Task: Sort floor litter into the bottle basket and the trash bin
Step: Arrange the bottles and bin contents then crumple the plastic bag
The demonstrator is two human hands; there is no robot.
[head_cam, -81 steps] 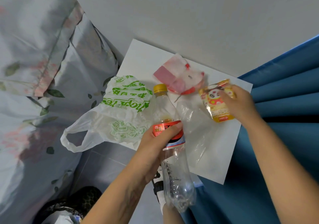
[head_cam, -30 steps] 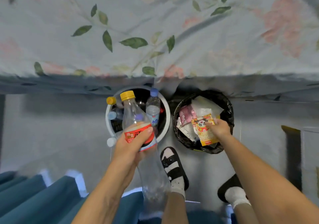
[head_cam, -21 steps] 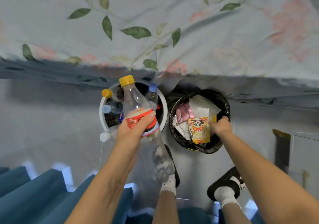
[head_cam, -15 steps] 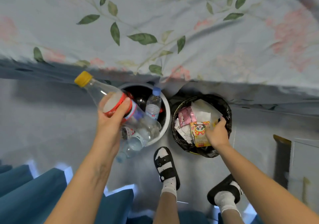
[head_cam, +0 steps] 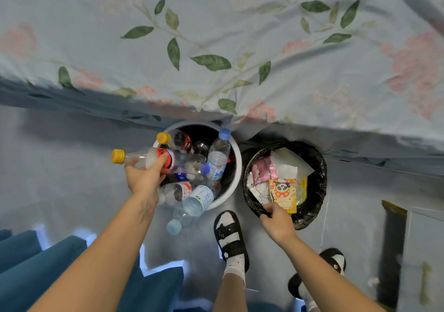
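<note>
My left hand (head_cam: 146,177) grips a clear bottle (head_cam: 137,157) with a yellow cap and red label. The bottle lies sideways over the left rim of the white bottle basket (head_cam: 236,167), which holds several bottles. One blue-capped bottle (head_cam: 192,206) hangs out over the basket's near rim. To the right stands the black-lined trash bin (head_cam: 320,167) with wrappers in it. A yellow panda packet (head_cam: 282,192) lies on top of them. My right hand (head_cam: 276,219) hovers at the bin's near rim, fingers loosely curled at the packet's lower edge, holding nothing.
A floral bed sheet (head_cam: 216,47) overhangs the floor just behind both containers. My feet in black sandals (head_cam: 230,236) stand on the grey floor close in front of them. Blue curtain folds (head_cam: 36,268) fill the lower left. A dark upright edge (head_cam: 390,251) stands at the right.
My left hand has tipped the bottle from upright to sideways and lowered it onto the basket. The panda packet has dropped into the bin, and my right hand has drawn back toward me.
</note>
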